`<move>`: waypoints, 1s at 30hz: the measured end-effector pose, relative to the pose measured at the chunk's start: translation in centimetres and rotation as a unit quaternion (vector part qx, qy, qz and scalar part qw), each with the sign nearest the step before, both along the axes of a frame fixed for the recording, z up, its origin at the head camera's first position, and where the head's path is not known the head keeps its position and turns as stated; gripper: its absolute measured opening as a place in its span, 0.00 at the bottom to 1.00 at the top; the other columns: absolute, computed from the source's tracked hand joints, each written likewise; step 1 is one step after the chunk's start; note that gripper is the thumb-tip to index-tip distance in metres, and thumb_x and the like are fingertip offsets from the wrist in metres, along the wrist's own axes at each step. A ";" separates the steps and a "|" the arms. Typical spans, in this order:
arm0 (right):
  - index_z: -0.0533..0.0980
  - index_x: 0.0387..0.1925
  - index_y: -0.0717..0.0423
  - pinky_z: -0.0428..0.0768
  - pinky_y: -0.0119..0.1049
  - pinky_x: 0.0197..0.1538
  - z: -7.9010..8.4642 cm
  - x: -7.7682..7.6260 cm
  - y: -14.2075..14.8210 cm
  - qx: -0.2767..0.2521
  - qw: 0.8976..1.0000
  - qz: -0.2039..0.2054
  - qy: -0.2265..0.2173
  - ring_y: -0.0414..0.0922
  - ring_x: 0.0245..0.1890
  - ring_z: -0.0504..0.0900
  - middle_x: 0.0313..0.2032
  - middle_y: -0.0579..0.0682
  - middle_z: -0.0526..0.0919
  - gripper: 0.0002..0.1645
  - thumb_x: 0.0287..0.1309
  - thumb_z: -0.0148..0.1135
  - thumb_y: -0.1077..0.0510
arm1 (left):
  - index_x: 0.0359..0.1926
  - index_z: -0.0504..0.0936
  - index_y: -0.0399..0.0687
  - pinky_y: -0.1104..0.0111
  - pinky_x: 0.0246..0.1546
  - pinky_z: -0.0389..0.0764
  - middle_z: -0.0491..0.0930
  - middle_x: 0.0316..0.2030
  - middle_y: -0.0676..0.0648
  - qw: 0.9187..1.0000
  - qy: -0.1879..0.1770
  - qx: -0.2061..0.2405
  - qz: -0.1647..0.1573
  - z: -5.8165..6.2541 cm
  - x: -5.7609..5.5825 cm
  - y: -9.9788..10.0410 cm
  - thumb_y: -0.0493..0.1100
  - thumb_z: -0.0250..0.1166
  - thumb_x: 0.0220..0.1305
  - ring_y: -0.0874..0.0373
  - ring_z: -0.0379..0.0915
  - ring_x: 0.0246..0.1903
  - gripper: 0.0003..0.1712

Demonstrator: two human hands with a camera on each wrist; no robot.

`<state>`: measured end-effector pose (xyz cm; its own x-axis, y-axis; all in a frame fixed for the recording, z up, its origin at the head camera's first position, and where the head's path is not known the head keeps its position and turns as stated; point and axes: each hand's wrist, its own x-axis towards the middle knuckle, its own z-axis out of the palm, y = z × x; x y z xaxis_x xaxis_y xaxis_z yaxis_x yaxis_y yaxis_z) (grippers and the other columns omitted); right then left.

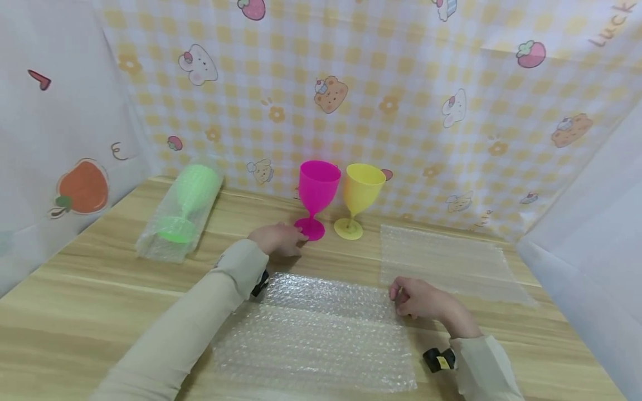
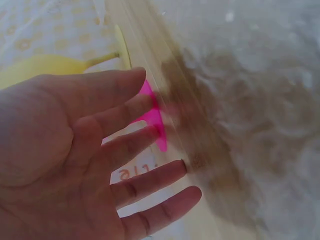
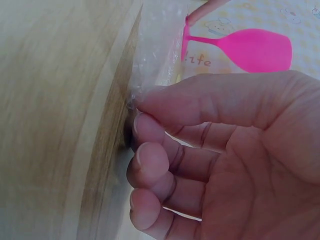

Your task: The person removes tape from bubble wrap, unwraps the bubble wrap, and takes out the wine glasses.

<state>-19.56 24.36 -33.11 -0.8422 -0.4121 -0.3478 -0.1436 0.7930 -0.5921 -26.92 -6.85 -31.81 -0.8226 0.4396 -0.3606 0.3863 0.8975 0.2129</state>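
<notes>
My left hand (image 1: 282, 239) reaches to the foot of an upright pink plastic goblet (image 1: 319, 186). In the left wrist view its fingers (image 2: 150, 182) are spread and fairly straight, with fingertips right at the pink foot. A sheet of bubble wrap (image 1: 321, 340) lies flat in front of me, its far strip folded over or doubled. At that sheet's far right corner, my right hand (image 1: 418, 298) pinches the edge between thumb and forefinger, the other fingers curled. Beside the pink goblet stands a yellow goblet (image 1: 363, 189).
A green goblet (image 1: 195, 189) wrapped in bubble wrap lies at the back left. Another bubble wrap sheet (image 1: 451, 262) is spread at the back right. A yellow checked cloth (image 1: 391, 72) hangs behind the wooden table (image 1: 65, 312), with white cloth at both sides.
</notes>
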 end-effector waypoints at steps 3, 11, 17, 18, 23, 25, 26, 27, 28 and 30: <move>0.69 0.36 0.60 0.67 0.28 0.22 0.0 0.0 0.1 0.002 1.000 -0.003 0.001 0.41 0.20 0.67 0.21 0.47 0.68 0.14 0.45 0.57 0.73 | 0.69 0.59 0.53 0.49 0.69 0.46 0.54 0.70 0.41 1.000 -0.013 -0.001 0.008 0.0 -0.5 0.2 0.50 0.53 0.67 0.42 0.43 0.70 0.31; 0.69 0.36 0.61 0.67 0.28 0.22 0.0 0.0 0.2 -0.003 1.000 0.008 0.004 0.41 0.20 0.67 0.21 0.47 0.69 0.14 0.45 0.57 0.73 | 0.71 0.54 0.61 0.47 0.68 0.48 0.47 0.72 0.42 0.997 -0.021 0.019 0.068 -0.4 -1.1 0.6 0.49 0.53 0.66 0.40 0.39 0.71 0.33; 0.69 0.36 0.61 0.67 0.29 0.22 0.0 0.0 0.1 -0.001 1.000 0.006 0.003 0.41 0.20 0.67 0.21 0.47 0.68 0.14 0.45 0.57 0.74 | 0.71 0.53 0.61 0.50 0.69 0.46 0.46 0.72 0.42 0.996 -0.021 0.016 0.083 -0.6 -1.4 0.8 0.48 0.52 0.67 0.40 0.37 0.71 0.33; 0.69 0.36 0.61 0.67 0.29 0.22 0.0 0.0 0.1 -0.001 1.000 0.005 0.003 0.41 0.20 0.67 0.21 0.47 0.68 0.14 0.45 0.57 0.74 | 0.71 0.53 0.61 0.50 0.70 0.46 0.46 0.72 0.42 0.996 -0.021 0.015 0.085 -0.6 -1.4 0.8 0.49 0.52 0.67 0.40 0.37 0.71 0.33; 0.69 0.36 0.60 0.67 0.29 0.22 0.0 0.1 0.1 0.001 1.000 0.001 0.003 0.41 0.20 0.66 0.20 0.46 0.67 0.15 0.44 0.57 0.74 | 0.71 0.53 0.62 0.51 0.69 0.48 0.48 0.72 0.43 0.996 -0.018 0.014 0.090 -0.5 -1.2 0.9 0.47 0.52 0.68 0.41 0.39 0.71 0.33; 0.69 0.36 0.61 0.67 0.29 0.22 0.0 0.1 0.1 0.000 1.000 -0.001 0.002 0.41 0.20 0.66 0.20 0.47 0.67 0.15 0.45 0.57 0.74 | 0.71 0.53 0.63 0.51 0.69 0.48 0.48 0.72 0.44 0.995 -0.020 0.020 0.097 -0.5 -1.1 1.0 0.45 0.50 0.68 0.42 0.40 0.71 0.32; 0.69 0.36 0.60 0.67 0.29 0.23 0.0 0.1 0.1 0.000 1.000 -0.003 0.001 0.41 0.20 0.67 0.20 0.47 0.67 0.15 0.45 0.57 0.74 | 0.71 0.53 0.63 0.51 0.69 0.48 0.48 0.72 0.44 0.994 -0.022 0.024 0.100 -0.4 -1.0 1.0 0.43 0.49 0.68 0.42 0.39 0.71 0.32; 0.69 0.36 0.60 0.68 0.29 0.23 -0.1 0.1 0.1 0.001 1.000 -0.007 0.000 0.41 0.20 0.67 0.21 0.47 0.67 0.15 0.45 0.58 0.74 | 0.71 0.53 0.63 0.51 0.70 0.47 0.47 0.72 0.45 0.994 -0.026 0.030 0.105 -0.4 -1.0 1.0 0.42 0.48 0.68 0.43 0.39 0.71 0.32; 0.69 0.36 0.60 0.68 0.29 0.23 -0.1 0.1 0.1 0.002 1.000 -0.008 0.000 0.41 0.20 0.67 0.21 0.47 0.67 0.15 0.45 0.58 0.73 | 0.71 0.52 0.64 0.51 0.70 0.47 0.47 0.72 0.45 0.993 -0.029 0.035 0.109 -0.4 -0.9 1.0 0.40 0.47 0.68 0.43 0.38 0.71 0.32; 0.69 0.36 0.60 0.68 0.29 0.23 -0.1 0.1 0.1 0.005 1.000 -0.013 -0.001 0.41 0.21 0.67 0.21 0.47 0.68 0.15 0.45 0.58 0.73 | 0.71 0.52 0.64 0.50 0.70 0.45 0.45 0.73 0.46 0.991 -0.037 0.049 0.119 -0.5 -0.9 0.9 0.39 0.45 0.69 0.43 0.36 0.71 0.33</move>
